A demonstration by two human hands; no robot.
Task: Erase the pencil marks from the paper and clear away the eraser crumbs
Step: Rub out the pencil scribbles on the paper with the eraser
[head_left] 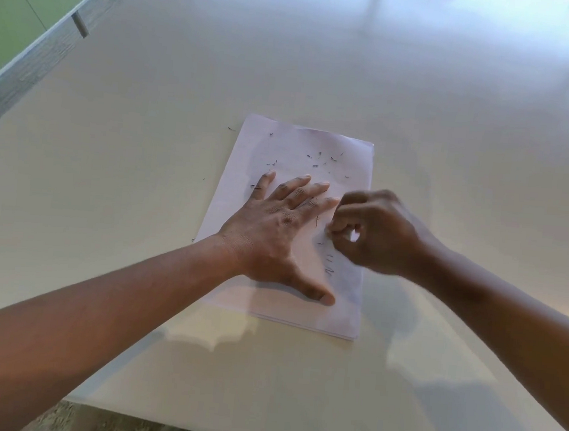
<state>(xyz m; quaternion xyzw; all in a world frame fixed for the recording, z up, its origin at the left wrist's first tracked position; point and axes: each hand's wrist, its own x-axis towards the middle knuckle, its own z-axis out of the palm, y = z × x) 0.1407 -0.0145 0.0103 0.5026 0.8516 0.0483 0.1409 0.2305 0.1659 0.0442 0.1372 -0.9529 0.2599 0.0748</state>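
Observation:
A white sheet of paper lies on a thin stack in the middle of the table. My left hand rests flat on it with fingers spread, pressing it down. My right hand is curled at the sheet's right side, its fingertips pinched on a small white eraser that is mostly hidden, touching the paper. Dark pencil marks show just below the right hand. Several dark eraser crumbs are scattered over the upper half of the sheet, and a few lie on the table to the left.
The wide pale table extends far beyond the paper on all sides. Its near edge runs along the bottom, with floor below. A green glass wall and grey floor strip lie off the table's left edge.

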